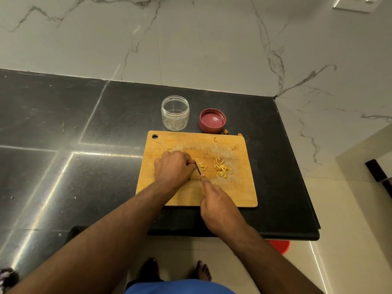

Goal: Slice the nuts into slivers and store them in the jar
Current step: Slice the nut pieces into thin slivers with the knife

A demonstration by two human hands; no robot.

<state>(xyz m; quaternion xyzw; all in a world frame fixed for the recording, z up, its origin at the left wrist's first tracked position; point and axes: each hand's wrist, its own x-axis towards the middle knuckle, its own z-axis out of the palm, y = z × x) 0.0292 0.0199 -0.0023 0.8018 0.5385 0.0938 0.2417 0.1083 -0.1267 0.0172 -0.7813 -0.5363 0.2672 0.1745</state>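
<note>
Rt hand (220, 206) w/ steel knife (198, 170), scuffed rect. wood board (233, 194), thin slivers (222, 169)

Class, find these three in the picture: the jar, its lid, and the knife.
jar (175, 113), head view, clear side wall.
lid (212, 120), head view, inner face, lying upturned.
knife (198, 170), head view, exposed blade between the hands.

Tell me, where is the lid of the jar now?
The red lid lies upturned on the black counter, just right of the empty jar and behind the cutting board's far edge.
</note>
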